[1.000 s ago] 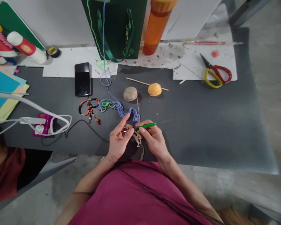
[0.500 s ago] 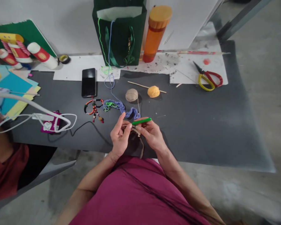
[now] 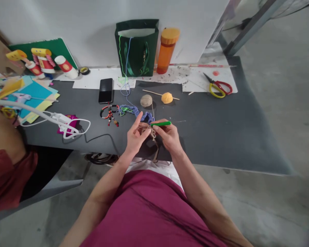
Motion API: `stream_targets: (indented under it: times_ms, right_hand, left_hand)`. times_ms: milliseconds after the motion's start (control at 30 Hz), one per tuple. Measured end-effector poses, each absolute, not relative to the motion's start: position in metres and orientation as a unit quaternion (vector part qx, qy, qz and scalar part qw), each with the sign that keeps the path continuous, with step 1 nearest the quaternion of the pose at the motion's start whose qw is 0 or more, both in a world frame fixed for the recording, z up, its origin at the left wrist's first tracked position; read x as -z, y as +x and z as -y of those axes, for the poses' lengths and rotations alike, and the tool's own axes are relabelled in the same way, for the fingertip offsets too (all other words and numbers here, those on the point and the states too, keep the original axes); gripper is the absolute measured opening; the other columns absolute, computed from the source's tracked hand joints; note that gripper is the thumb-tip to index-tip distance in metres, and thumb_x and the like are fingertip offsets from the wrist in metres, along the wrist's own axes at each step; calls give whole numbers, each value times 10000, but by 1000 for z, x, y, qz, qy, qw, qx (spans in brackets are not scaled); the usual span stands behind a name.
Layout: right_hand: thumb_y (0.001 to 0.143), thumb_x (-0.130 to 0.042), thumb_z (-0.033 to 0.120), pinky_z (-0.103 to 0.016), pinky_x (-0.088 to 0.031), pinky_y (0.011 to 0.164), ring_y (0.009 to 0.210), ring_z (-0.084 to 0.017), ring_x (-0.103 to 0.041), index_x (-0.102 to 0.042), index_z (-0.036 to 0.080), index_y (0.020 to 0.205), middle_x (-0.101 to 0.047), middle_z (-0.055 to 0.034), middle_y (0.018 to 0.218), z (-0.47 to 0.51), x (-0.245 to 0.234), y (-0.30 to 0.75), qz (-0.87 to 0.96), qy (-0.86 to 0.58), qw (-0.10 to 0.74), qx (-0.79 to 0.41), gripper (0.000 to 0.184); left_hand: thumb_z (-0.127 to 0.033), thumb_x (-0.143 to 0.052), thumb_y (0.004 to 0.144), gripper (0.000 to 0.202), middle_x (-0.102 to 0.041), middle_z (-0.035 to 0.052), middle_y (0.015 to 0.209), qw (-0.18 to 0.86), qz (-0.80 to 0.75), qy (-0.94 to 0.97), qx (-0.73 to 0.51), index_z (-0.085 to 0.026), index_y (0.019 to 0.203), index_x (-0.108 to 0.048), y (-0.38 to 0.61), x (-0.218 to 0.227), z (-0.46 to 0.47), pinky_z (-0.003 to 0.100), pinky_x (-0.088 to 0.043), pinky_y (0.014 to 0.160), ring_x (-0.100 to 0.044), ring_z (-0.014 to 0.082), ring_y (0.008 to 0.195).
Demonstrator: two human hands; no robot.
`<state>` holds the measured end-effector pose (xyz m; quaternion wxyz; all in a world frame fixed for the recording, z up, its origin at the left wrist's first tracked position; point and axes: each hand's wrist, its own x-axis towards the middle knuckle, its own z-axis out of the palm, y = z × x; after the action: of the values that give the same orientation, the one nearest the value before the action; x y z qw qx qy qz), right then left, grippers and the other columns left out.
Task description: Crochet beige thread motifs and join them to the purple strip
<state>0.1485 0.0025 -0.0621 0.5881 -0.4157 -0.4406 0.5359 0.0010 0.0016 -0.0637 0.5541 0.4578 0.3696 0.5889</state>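
Note:
My right hand [image 3: 168, 136] is closed round a green crochet hook [image 3: 161, 124], held level above the near side of the dark table [image 3: 216, 130]. My left hand [image 3: 136, 136] pinches the beige crochet work [image 3: 151, 132] at the hook's tip; its strand hangs down over the table edge. A beige yarn ball [image 3: 146, 100] lies just beyond the hands, with an orange yarn ball [image 3: 167, 97] on a thin stick beside it. A blue and green crocheted chain [image 3: 130, 110] runs from my hands toward the green gift bag [image 3: 137, 48].
A black phone [image 3: 105, 90], a beaded bracelet [image 3: 109, 113], an orange bottle [image 3: 167, 49] and red-and-yellow scissors [image 3: 218, 87] lie on the table. White cables [image 3: 64, 125], coloured paper [image 3: 33, 94] and paper-roll figures [image 3: 45, 63] are at the left, near another person's red sleeve [image 3: 7, 175].
The view has pulled back and tilted up, showing more of the wall and the floor. My hands stay together on the beige work, with the hook turned slightly.

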Motion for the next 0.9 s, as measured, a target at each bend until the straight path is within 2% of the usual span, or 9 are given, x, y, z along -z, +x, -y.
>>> stream_targets:
  times_ms: [100,200,367,567,733,900]
  right_hand:
    - [746,-913,548,-310,-590,729,768,-169,-717,-800,273,879,-796,-9,879,-2,64,150,437,-410,606,-523,325]
    - [735,-908,563,-294,-562,659,677,-146,-664,-796,279,877,-768,10,808,-4,66,152,433,-409,618,-514,338]
    - [697,-916,588,-291,-529,616,628,-138,-613,-790,270,852,-742,15,754,-6,67,153,439,-407,625,-502,375]
    - [638,-938,607,-297,-513,609,636,-149,-610,-785,261,808,-742,4,744,-7,68,150,451,-403,628,-490,415]
    - [655,-926,606,-292,-495,600,620,-141,-589,-778,254,817,-727,8,714,-7,68,149,444,-404,638,-483,415]
    - [638,-933,614,-281,-494,589,592,-128,-578,-785,245,831,-727,19,701,-5,66,149,425,-404,642,-494,442]
  left_hand:
    - [-338,-896,796,772,-733,14,1000,549,-359,493,-571,-317,1513,-611,1,67,-3,339,-573,931,-683,169,896]
    - [-292,-895,782,826,-733,15,1025,543,-351,505,-572,-329,1542,-574,0,71,-6,350,-564,972,-683,171,928]
    - [-258,-911,749,901,-740,10,992,562,-355,484,-569,-318,1569,-541,0,72,-8,383,-545,1035,-681,181,946]
    - [-269,-909,741,871,-738,-1,954,577,-345,478,-566,-329,1544,-574,1,68,-9,415,-547,1037,-696,187,932]
    - [-272,-907,736,804,-763,0,964,591,-340,467,-563,-306,1491,-633,0,68,-9,383,-531,1036,-692,172,937]
    - [-263,-932,702,786,-769,-12,935,599,-339,455,-564,-300,1443,-673,0,67,-8,318,-548,953,-686,145,892]
